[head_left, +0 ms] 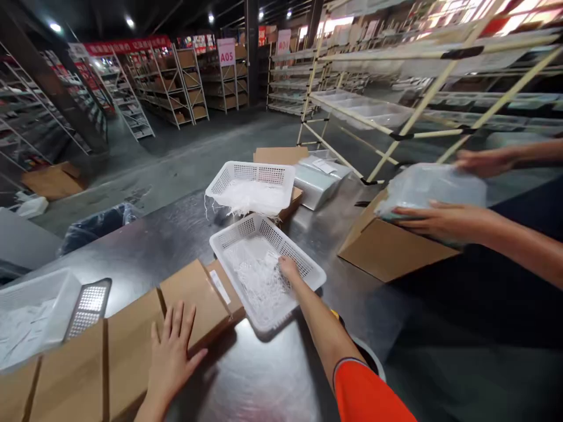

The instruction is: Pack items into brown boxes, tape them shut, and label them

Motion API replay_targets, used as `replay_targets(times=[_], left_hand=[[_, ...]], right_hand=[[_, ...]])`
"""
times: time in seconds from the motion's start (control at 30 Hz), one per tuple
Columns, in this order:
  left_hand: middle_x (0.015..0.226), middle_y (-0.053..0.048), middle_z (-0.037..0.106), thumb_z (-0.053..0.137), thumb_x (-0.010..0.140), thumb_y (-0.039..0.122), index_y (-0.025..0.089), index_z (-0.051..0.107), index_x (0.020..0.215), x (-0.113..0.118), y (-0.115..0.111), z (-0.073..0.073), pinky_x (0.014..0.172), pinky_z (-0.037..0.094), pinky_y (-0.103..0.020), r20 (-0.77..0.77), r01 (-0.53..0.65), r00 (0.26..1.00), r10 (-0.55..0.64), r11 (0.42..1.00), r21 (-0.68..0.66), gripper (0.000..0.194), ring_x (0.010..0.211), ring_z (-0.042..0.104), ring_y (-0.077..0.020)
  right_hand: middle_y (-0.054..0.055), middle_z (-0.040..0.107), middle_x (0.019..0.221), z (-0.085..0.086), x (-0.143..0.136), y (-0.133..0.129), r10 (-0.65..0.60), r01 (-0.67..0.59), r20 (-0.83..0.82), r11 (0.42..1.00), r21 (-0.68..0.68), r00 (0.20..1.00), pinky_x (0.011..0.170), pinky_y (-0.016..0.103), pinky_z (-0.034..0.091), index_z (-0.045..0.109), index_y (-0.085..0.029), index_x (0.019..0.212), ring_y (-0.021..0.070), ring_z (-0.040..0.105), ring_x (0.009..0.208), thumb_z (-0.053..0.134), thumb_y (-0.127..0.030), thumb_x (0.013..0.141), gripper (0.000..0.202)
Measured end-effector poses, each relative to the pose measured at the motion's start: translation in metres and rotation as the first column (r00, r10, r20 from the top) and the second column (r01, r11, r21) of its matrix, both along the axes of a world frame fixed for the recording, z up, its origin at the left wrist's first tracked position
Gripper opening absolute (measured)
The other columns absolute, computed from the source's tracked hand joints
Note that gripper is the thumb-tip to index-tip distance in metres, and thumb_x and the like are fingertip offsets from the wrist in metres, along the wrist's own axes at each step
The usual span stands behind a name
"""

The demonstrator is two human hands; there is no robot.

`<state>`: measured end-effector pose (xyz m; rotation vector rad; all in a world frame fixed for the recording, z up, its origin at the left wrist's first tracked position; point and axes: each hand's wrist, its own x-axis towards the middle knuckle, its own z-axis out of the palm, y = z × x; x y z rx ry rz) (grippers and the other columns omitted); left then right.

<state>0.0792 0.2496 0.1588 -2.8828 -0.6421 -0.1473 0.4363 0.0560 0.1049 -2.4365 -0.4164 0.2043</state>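
My left hand (172, 350) lies flat, fingers spread, on a row of closed brown cardboard boxes (132, 340) at the lower left. My right hand (289, 269) reaches into a white plastic basket (310, 271) with perforated walls. Its fingers are pinched at a thin white strip among a loose heap of white strips (257, 272); the exact kind is too small to tell. Behind it, a second white basket (250, 171) holds similar white material, with thin strands hanging over its near rim. A box with a white label (219, 286) sits beside the nearer basket.
At right, a co-worker's hands (440, 220) hold a clear plastic-wrapped bundle (433, 184) over an open carton (391, 249). Clear packs (314, 181) lie behind the baskets on the metal table (176, 225). Another white bin (65, 299) stands far left; a pipe rack (396, 136) rises behind.
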Motion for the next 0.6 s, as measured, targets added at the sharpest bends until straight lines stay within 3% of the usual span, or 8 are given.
replay_targets(times=[0.17,0.27,0.37,0.47,0.53,0.6], left_hand=[[0.159,-0.008,0.022,0.051,0.083,0.05,0.026,0.034,0.147,-0.004,0.002,-0.007,0.114,0.013,-0.061,-0.027,0.002,1.0,-0.001,1.0,0.026,0.071,0.146,0.017,-0.0345],[0.159,-0.009,0.021,0.051,0.082,0.055,0.026,0.033,0.147,-0.004,0.002,-0.003,0.114,0.012,-0.061,-0.03,0.007,1.0,-0.007,1.0,0.023,0.074,0.146,0.016,-0.0342],[0.159,-0.009,0.021,0.051,0.081,0.058,0.026,0.031,0.148,-0.004,0.004,-0.002,0.115,0.01,-0.061,-0.027,0.005,1.0,-0.005,1.0,-0.005,0.077,0.147,0.013,-0.0334],[0.159,-0.01,0.021,0.051,0.082,0.059,0.026,0.032,0.148,-0.004,0.003,0.001,0.114,0.01,-0.064,-0.038,-0.025,0.999,0.022,0.996,-0.083,0.077,0.147,0.012,-0.0351],[0.159,-0.014,0.019,0.049,0.084,0.055,0.024,0.039,0.146,0.002,-0.003,0.008,0.112,0.012,-0.068,0.014,-0.068,0.997,0.071,0.987,-0.145,0.069,0.146,0.013,-0.0391],[0.158,-0.019,0.019,0.047,0.088,0.048,0.017,0.047,0.14,0.016,-0.019,0.019,0.111,0.016,-0.068,0.154,-0.073,0.982,0.107,0.975,-0.211,0.061,0.145,0.014,-0.0418]], right_hand=[[0.015,0.069,0.104,-0.024,0.011,0.027,-0.049,0.049,0.013,0.999,-0.018,0.999,0.089,0.044,0.045,0.071,-0.012,0.101,0.0286,0.061,0.104,0.047,-0.032,0.095,0.031],[0.017,0.06,0.128,-0.021,-0.001,0.03,-0.005,0.001,0.133,1.0,0.025,0.991,0.101,0.047,0.034,0.066,-0.015,0.118,0.0322,0.048,0.123,0.039,-0.027,0.096,0.037],[0.011,0.057,0.135,-0.009,-0.019,0.021,0.071,-0.125,0.405,0.986,0.108,0.912,0.106,0.049,0.025,0.063,-0.021,0.124,0.031,0.042,0.128,0.043,-0.026,0.096,0.035],[0.01,0.066,0.121,0.009,-0.036,0.012,0.049,-0.247,0.701,0.952,0.183,0.711,0.102,0.051,0.027,0.067,-0.023,0.116,0.031,0.048,0.121,0.049,-0.021,0.093,0.029],[0.01,0.068,0.114,0.025,-0.046,0.009,-0.002,-0.301,0.782,0.922,0.242,0.623,0.101,0.049,0.031,0.067,-0.023,0.115,0.0292,0.05,0.119,0.05,-0.019,0.092,0.028],[0.01,0.068,0.109,0.04,-0.057,0.008,-0.041,-0.36,0.798,0.877,0.317,0.601,0.1,0.046,0.037,0.066,-0.021,0.114,0.0266,0.054,0.115,0.05,-0.019,0.093,0.027]])
